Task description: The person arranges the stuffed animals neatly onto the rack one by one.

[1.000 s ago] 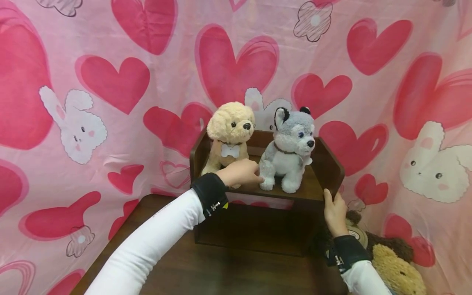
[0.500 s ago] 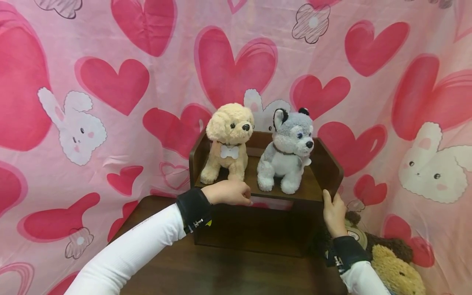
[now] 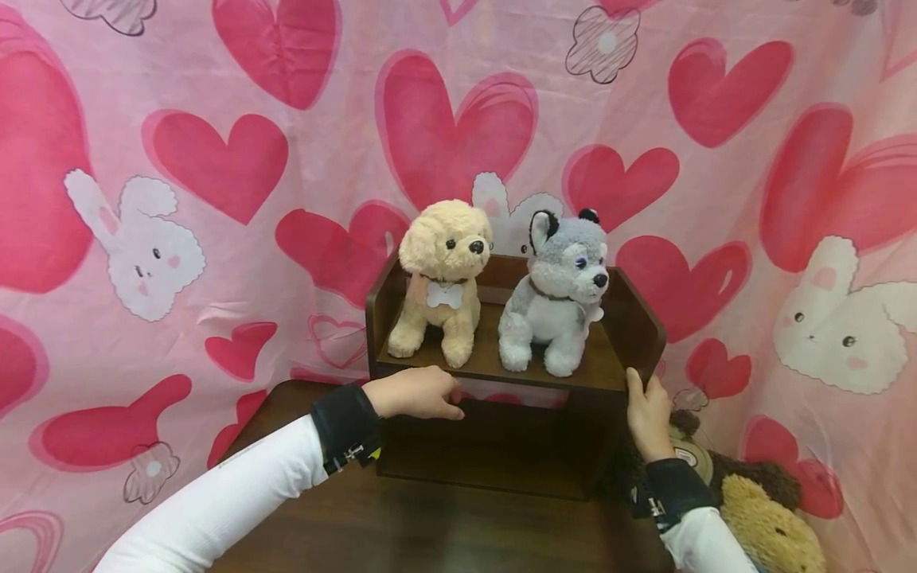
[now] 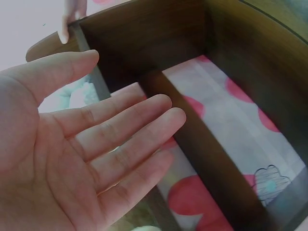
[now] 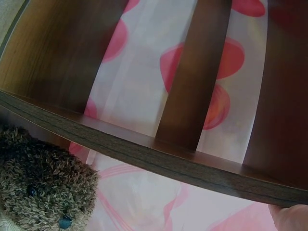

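The person's left grip (image 3: 415, 392) floats free, just in front of the wooden shelf's (image 3: 609, 360) upper board and a little below it. Its fingers lie nearly straight and the thumb stands well apart; it holds nothing, and no contact with the wood shows.

The right grip (image 3: 649, 418) has hold of the shelf, with thumb and fingers on either side of the front edge of the right side wall; the right wrist view shows just a part of the hand against the wood, so how firmly it presses cannot be told.

The shelf stands on the tabletop (image 3: 430, 525), its long axis running left to right across the front of the person, the right end seeming slightly closer. So the held end is at the right grip, while the board passes beyond and above the left one.

On that board two plush dogs sit upright, apart from each other: the cream dog (image 3: 440, 286) above the left grip and nearer to it, the gray dog (image 3: 555, 298) between the two grips. Low on the right, beside the right forearm, lies a tan plush toy (image 3: 770, 529).
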Demonstrator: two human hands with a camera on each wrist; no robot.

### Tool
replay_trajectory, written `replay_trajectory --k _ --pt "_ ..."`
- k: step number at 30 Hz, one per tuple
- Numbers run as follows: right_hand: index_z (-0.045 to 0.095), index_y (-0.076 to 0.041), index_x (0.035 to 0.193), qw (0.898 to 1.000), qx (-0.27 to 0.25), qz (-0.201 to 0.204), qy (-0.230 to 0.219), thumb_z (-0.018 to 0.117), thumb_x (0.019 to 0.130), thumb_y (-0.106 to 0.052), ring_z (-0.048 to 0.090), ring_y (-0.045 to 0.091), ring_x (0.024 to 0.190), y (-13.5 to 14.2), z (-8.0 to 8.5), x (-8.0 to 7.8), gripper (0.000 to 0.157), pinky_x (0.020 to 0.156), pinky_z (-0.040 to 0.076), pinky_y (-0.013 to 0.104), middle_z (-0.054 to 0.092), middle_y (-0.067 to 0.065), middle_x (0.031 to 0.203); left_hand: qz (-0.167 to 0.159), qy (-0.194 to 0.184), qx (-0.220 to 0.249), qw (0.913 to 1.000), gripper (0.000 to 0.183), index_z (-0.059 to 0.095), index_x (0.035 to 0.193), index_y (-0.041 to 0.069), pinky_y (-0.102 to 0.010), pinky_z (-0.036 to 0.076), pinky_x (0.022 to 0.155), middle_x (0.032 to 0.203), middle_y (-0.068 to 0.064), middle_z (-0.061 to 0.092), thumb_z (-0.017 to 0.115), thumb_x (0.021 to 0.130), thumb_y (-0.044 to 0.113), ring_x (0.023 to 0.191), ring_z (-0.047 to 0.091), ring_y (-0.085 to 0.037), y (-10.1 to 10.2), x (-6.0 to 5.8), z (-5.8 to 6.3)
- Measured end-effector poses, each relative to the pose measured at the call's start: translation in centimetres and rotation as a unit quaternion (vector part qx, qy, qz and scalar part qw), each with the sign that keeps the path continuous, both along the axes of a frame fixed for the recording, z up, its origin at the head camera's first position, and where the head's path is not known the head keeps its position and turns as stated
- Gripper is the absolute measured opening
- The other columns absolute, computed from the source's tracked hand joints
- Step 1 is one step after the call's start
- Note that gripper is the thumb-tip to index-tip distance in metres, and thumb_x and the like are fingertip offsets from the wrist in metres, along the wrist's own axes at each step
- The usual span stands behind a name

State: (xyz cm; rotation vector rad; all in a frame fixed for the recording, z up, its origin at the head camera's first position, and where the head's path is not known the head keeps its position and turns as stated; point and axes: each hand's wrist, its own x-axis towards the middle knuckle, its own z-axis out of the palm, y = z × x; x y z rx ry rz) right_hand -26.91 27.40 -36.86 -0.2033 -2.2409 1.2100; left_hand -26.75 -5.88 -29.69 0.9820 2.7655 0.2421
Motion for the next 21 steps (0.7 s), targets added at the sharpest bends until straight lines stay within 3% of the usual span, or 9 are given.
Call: replay_trajectory --k 11,21 --pt "0.047 0.014 0.114 1.000 0.002 0.001 -0.004 0.035 0.098 -0.025 0.046 0.045 0.106 0.1 0.1 0.1 0.044 0.089 0.034 0.056 0.050 0.037 0.111 0.020 0.001 0.069 0.9974 0.026 0.066 0.099 0.010 -0.031 0.050 0.070 0.085 0.001 0.067 0.062 0.085 0.031 0.078 0.062 -0.011 -2.8 1.5 -1.6" --pt "0.047 0.014 0.111 1.000 0.003 -0.002 0.001 0.036 0.098 -0.025 0.046 0.046 0.105 0.1 0.0 0.1 0.043 0.088 0.035 0.056 0.050 0.037 0.110 0.037 0.000 0.139 0.9895 0.026 0.064 0.102 0.008 -0.028 0.049 0.065 0.083 0.002 0.066 0.062 0.086 0.028 0.074 0.060 -0.008 -5.4 1.8 -2.2"
